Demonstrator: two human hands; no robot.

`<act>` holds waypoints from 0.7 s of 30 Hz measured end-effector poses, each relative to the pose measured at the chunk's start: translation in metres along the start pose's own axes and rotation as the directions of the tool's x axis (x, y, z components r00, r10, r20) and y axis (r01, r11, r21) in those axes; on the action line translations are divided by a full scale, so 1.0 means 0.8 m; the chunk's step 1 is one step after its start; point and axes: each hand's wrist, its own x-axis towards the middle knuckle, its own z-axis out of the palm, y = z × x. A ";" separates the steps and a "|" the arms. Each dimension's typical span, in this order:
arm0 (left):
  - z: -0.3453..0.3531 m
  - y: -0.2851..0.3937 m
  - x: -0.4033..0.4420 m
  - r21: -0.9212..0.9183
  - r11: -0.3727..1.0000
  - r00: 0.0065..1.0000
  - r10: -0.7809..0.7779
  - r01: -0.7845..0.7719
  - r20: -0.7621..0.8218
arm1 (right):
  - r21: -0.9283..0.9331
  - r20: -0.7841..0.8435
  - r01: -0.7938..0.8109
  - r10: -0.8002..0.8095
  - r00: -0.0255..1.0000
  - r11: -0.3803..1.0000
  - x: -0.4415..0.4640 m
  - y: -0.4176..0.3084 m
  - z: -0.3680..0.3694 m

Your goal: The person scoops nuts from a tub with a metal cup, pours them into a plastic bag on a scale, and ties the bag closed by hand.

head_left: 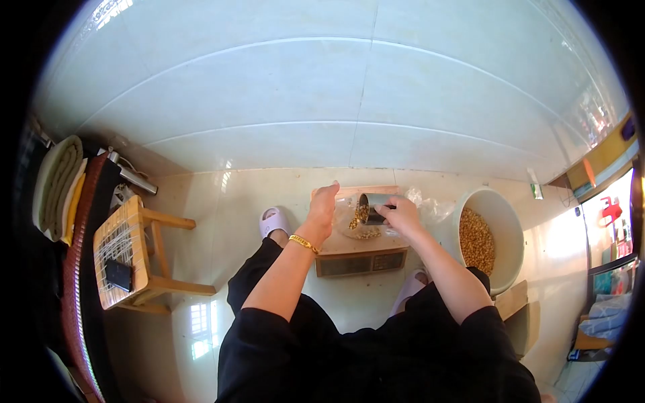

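My right hand (pixel 401 213) is closed around the handle of a metal mug (pixel 373 207), which is tipped on its side with its mouth to the left. Yellow-brown kernels (pixel 356 220) spill from the mug's mouth into a clear plastic bag (pixel 345 209). The bag lies on a weighing scale (pixel 361 262), with some kernels inside it. At the bag's left edge is my left hand (pixel 324 207), which appears to grip the plastic; its fingertips are partly hidden.
Right of the scale stands a pale bucket (pixel 512 235) with kernels in it. Crumpled clear plastic (pixel 433 207) lies between them. A wooden stool (pixel 144 269) with a phone (pixel 119 275) on it is at left. A tiled wall (pixel 269 87) rises ahead.
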 end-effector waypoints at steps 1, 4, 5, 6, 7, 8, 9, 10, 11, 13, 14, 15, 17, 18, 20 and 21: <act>0.001 0.006 -0.004 -0.002 1.000 1.000 -0.014 0.014 0.020 | 0.042 0.006 -0.035 0.035 0.999 0.998 -0.003 -0.006 -0.001; 0.002 0.009 -0.009 -0.001 1.000 0.999 -0.022 0.022 0.045 | -0.064 -0.041 0.082 -0.084 0.996 0.995 -0.015 -0.020 -0.004; 0.003 0.008 -0.010 -0.001 1.000 0.999 -0.013 0.014 0.050 | -0.067 -0.040 0.082 -0.085 0.996 0.994 -0.016 -0.021 -0.006; 0.004 0.008 -0.011 -0.001 1.000 0.999 -0.012 0.012 0.051 | 0.003 0.014 -0.009 0.009 1.000 1.000 -0.016 -0.024 -0.007; 0.005 0.010 -0.011 0.010 0.999 0.999 -0.031 0.031 0.031 | 0.070 0.074 -0.103 0.098 0.992 0.992 -0.015 -0.026 -0.008; 0.005 0.012 -0.012 0.020 0.998 0.999 -0.052 0.052 0.010 | 0.074 0.074 -0.103 0.097 0.992 0.992 -0.014 -0.025 -0.008; 0.005 0.012 -0.013 0.022 0.998 0.999 -0.053 0.053 0.009 | 0.124 0.073 -0.133 0.124 0.990 0.983 -0.013 -0.022 -0.007; 0.004 0.012 -0.014 0.022 0.999 0.999 -0.041 0.041 0.013 | 0.172 0.074 -0.163 0.152 0.986 0.971 -0.014 -0.021 -0.007; 0.004 0.011 -0.015 0.021 0.999 0.999 -0.029 0.029 0.018 | 0.169 0.076 -0.164 0.153 0.985 0.972 -0.014 -0.021 -0.006; 0.002 0.011 -0.014 0.023 0.999 0.999 -0.026 0.025 0.020 | 0.186 0.089 -0.164 0.150 0.985 0.969 -0.014 -0.022 -0.008; 0.002 0.011 -0.014 0.031 0.999 1.000 -0.021 0.021 0.023 | 0.185 0.090 -0.164 0.149 0.985 0.969 -0.015 -0.024 -0.008; 0.003 0.011 -0.014 0.031 0.999 1.000 -0.022 0.021 0.023 | 0.164 0.091 -0.158 0.145 0.985 0.974 -0.016 -0.026 -0.009; 0.006 0.011 -0.014 0.021 1.000 1.000 -0.006 0.005 0.015 | 0.145 0.091 -0.154 0.142 0.986 0.977 -0.021 -0.034 -0.011; 0.006 0.011 -0.015 0.022 1.000 1.000 -0.006 0.005 0.015 | 0.110 0.083 -0.117 0.108 0.991 0.987 -0.024 -0.039 -0.011; 0.008 0.010 -0.016 0.021 1.000 1.000 -0.006 0.006 0.006 | 0.071 0.077 -0.079 0.073 0.994 0.994 -0.026 -0.038 -0.010; 0.008 0.009 -0.016 0.020 1.000 1.000 -0.006 0.006 0.007 | 0.084 0.068 -0.090 0.084 0.994 0.992 -0.023 -0.032 -0.007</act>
